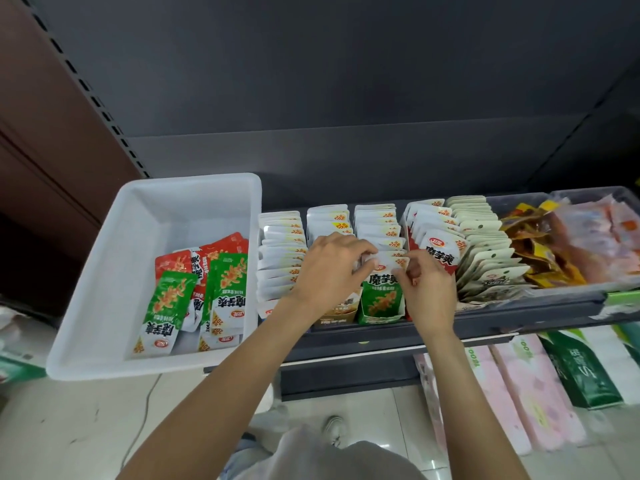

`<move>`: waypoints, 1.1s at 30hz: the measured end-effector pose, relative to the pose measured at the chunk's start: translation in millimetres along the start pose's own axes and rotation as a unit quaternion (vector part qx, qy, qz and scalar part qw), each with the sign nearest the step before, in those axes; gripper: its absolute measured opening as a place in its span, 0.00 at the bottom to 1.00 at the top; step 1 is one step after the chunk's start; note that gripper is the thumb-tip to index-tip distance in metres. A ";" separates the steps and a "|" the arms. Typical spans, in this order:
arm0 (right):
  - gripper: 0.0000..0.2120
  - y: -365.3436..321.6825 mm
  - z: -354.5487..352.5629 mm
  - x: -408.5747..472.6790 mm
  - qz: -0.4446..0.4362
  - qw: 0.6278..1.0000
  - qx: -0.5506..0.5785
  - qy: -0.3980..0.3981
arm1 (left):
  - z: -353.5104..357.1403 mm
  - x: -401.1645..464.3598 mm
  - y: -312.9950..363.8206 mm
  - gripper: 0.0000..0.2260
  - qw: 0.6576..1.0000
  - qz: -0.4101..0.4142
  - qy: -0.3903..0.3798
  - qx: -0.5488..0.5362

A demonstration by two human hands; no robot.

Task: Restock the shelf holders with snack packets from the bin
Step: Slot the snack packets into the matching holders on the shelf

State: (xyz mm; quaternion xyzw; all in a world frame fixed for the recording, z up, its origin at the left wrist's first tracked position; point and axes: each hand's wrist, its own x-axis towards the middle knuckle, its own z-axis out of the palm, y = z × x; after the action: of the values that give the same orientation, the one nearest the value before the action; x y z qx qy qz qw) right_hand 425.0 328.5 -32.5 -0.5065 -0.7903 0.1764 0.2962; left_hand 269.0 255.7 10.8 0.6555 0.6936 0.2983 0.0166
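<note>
A white plastic bin [104, 271] stands on the left end of the shelf and holds several green packets [169, 299] and red packets [225, 245] lying flat. To its right, rows of snack packets stand in cardboard shelf holders; the green holder [381, 304] is at the front middle. My left hand [332, 268] and my right hand [427, 289] meet over the green holder's row. Both pinch the tops of the front green packets [384, 263] in that row, the left from the left side, the right from the right side.
A red holder [440, 252] with upright packets stands right of my hands, then a row of pale packets [485, 258] and a grey tray of loose orange and pink packs [571, 237]. Tissue packs [519, 382] lie on the floor below. The dark shelf back panel [346, 98] rises behind.
</note>
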 end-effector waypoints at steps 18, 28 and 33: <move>0.18 -246.6 97.4 -30.3 -0.233 0.919 0.110 -0.300 | -114.0 -154.5 -212.9 0.25 0.915 -0.394 -0.054 0.069; 0.24 -243.6 205.0 -50.2 -0.092 0.886 -0.141 -0.432 | -106.4 -152.8 -236.5 0.36 0.870 -0.424 -0.228 0.107; 0.29 -240.3 207.1 -50.9 -0.104 0.877 -0.105 -0.457 | -121.2 -149.0 -241.1 0.24 0.902 -0.380 -0.147 0.144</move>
State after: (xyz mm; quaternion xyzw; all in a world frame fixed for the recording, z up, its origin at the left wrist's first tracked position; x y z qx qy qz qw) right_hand 139.7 184.8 -66.0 -0.3128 -0.8996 0.2728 -0.1359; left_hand 22.8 80.2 -49.5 0.3738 0.9151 0.0667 0.1356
